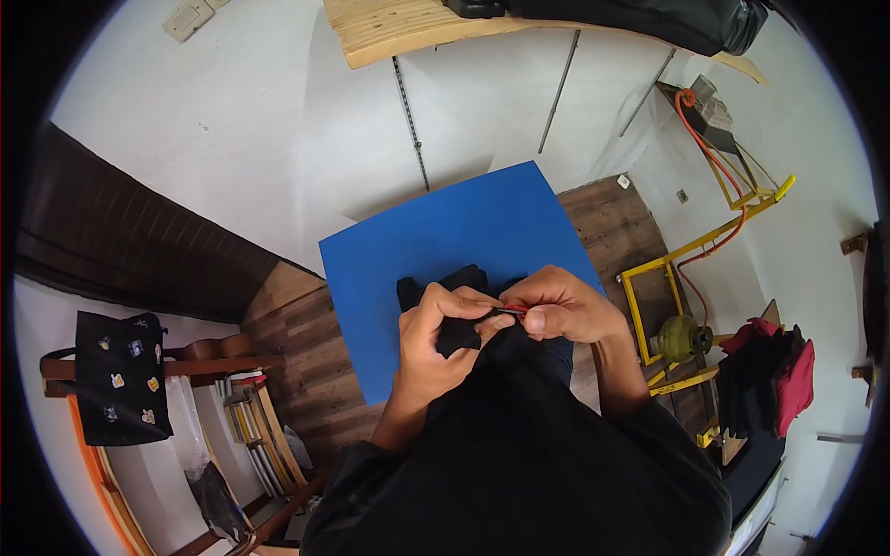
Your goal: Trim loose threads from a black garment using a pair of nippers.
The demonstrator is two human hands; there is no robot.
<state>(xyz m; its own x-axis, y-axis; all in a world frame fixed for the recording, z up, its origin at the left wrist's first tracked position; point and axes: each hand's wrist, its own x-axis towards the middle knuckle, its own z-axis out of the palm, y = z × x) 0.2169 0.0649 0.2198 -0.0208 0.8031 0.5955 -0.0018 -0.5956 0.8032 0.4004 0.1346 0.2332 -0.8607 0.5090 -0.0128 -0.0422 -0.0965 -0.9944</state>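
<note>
My left hand (425, 351) pinches a piece of black cloth (459, 336) between thumb and fingers, close to my chest. Facing it, my right hand (577, 306) grips a small red-handled tool (516, 309) whose thin metal tip points at the left fingertips. Fingers cover most of this tool, so its exact kind cannot be told. Both hands are over the near part of a blue tabletop (452, 215). More black fabric lies bunched on the blue surface behind the left hand, and where it meets the black shirt is hard to make out.
A wooden shelf (375, 42) carrying black items juts from the wall ahead. On the right stand a yellow metal frame (643, 274), a green gas cylinder (678, 338) and hanging red and black cloths (758, 375). A black tote bag (124, 382) hangs beside a bookshelf at left.
</note>
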